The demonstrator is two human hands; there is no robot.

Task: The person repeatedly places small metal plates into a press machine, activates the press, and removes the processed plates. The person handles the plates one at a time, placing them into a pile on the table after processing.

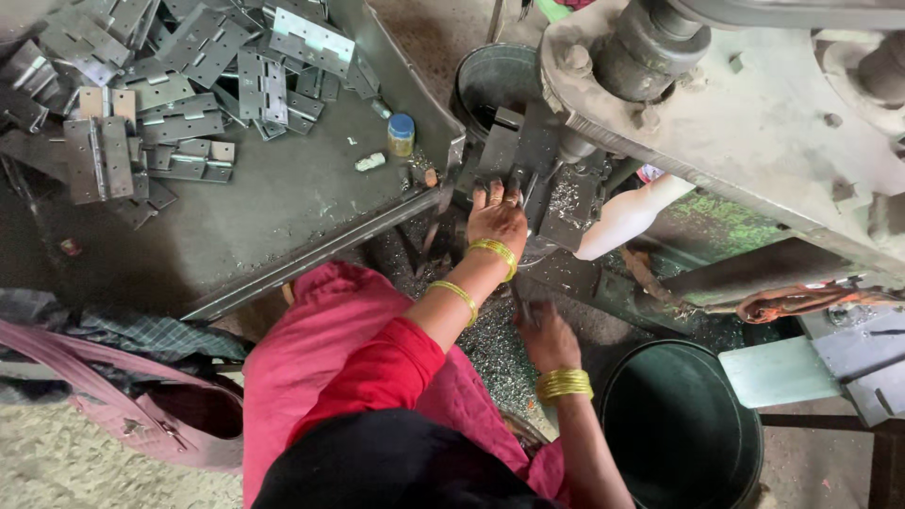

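A small metal piece (517,179), hard to make out, is being pressed against the press tooling (556,188) just above the left hand (497,219), its grip clenched, while the right hand (545,337), grip state untellable, is resting lower among metal shavings (490,349).

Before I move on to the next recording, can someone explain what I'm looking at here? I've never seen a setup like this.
This is one picture from a camera worn on a person's head, looking down at their own arms. The big grey body at upper right is a heavy metal press machine. The left hand, with gold bangles, rests at the machine's tooling, apparently on a small metal part; the part itself is hard to make out. The right hand reaches down over loose metal shavings; whether it holds anything cannot be told. On the metal tray at left lies a pile of steel hinges and a small blue-capped bottle. A dark bucket stands below.
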